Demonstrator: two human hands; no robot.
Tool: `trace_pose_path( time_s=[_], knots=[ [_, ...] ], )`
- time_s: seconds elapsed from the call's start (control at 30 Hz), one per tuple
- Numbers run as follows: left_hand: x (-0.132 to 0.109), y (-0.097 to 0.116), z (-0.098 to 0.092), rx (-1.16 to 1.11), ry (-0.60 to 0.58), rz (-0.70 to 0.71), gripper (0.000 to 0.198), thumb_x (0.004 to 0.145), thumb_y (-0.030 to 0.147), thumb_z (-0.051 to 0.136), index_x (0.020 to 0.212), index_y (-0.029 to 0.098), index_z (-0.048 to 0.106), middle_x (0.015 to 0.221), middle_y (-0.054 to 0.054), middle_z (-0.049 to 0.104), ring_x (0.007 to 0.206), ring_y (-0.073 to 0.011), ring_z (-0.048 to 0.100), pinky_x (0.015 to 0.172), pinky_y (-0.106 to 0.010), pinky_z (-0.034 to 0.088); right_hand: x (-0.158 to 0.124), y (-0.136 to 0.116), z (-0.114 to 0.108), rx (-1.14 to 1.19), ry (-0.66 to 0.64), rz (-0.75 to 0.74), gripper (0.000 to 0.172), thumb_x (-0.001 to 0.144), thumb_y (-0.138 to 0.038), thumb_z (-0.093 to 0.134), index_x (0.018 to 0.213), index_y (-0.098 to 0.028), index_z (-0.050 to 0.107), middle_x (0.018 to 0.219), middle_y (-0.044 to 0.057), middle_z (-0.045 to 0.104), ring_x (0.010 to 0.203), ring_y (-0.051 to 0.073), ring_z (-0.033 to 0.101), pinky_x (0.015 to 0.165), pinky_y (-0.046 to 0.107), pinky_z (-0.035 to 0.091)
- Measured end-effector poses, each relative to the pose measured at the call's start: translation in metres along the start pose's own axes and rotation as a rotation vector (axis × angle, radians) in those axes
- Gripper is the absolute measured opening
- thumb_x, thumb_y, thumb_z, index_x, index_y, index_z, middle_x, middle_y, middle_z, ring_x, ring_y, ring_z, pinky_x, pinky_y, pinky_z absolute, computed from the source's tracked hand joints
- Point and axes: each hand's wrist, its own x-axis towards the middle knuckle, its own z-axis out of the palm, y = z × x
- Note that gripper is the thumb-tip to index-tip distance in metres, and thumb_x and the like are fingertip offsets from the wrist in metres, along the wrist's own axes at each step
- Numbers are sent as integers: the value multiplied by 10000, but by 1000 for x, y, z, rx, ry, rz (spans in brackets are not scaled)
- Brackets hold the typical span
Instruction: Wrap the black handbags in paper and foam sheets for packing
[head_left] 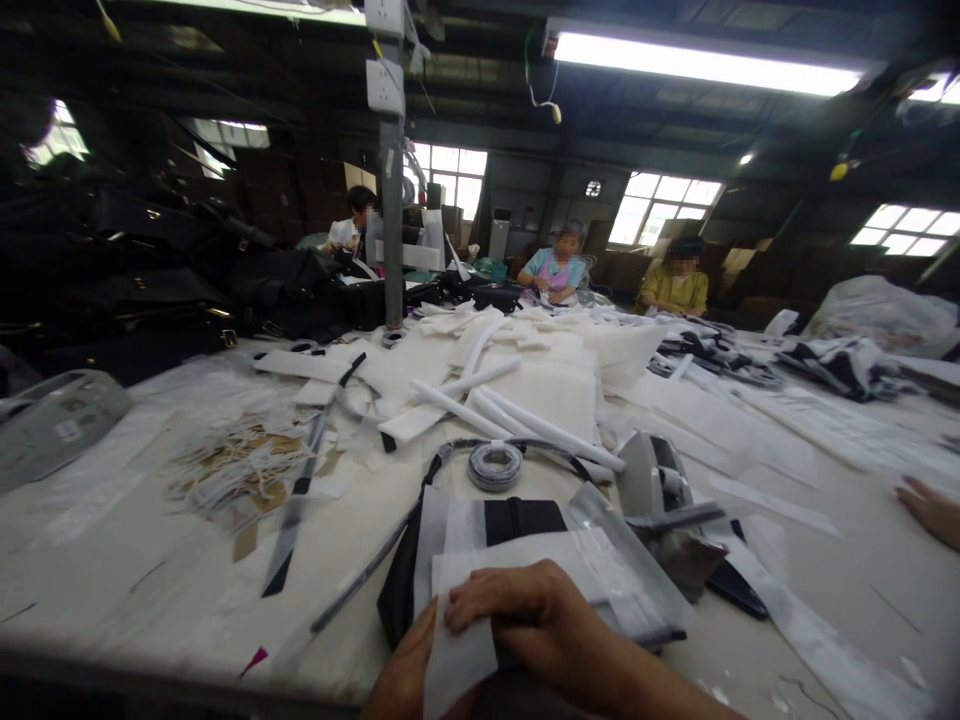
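Observation:
A black handbag (401,580) lies at the table's near edge, partly covered by white wrapping sheets and a clear plastic film (637,570). Its strap (442,465) arches behind it, partly wrapped in film. My right hand (532,610) presses curled fingers on a white wrapping sheet (461,660) over the bag's front. At the left edge of this same sheet, my left hand (405,665) grips it, its fingertips partly hidden. A coil of film-wrapped cord (495,466) rests just behind the bag, inside the strap's arch.
A grey tape dispenser (649,470) stands right of the bag. White foam sheets and tubes (540,375) are heaped behind. Tags (247,460) lie left. Black bags (150,290) are piled far left. Another person's hand (930,510) rests at right; several people work across the table.

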Motion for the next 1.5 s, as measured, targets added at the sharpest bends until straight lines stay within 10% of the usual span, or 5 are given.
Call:
trace_pose_path(
  time_s=[0.53,0.87,1.03,1.23,1.5],
  knots=[
    [-18,19,6,150,75,-122,406,980,250,501,1381,309,503,1172,-66,682,1162,-218,626,953,-309,550,-12,2,-8,-110,110,-65,148,880,-237,660,948,-250,791,991,58,719,933,191,675,845,279,517],
    [-15,16,4,-125,-19,-256,515,1028,340,364,1519,210,281,1421,-99,545,1279,-175,540,1012,-262,507,-20,-22,-12,-282,-154,-123,220,920,-303,594,999,-196,769,955,85,738,902,203,692,841,293,516],
    [-22,22,15,-27,-37,-259,478,1015,314,416,1487,278,352,1420,-55,551,1307,-200,514,1033,-322,504,22,-5,-44,-637,192,-121,260,981,-322,504,1036,-206,731,1039,82,737,984,213,675,895,312,496],
    [-21,15,19,-46,9,-175,448,1034,263,369,1476,194,384,1317,-32,639,1255,-126,556,1110,-229,399,82,25,-56,-1109,-197,143,270,967,-313,520,1038,-153,726,1005,134,736,948,259,678,840,342,474],
    [-16,10,21,46,79,-85,385,1036,201,324,1306,124,586,1312,-13,642,1308,-111,498,1180,-235,274,116,45,-36,-1086,-191,213,328,978,-333,492,1195,-173,678,1055,131,738,974,270,688,825,333,469]
  ],
)
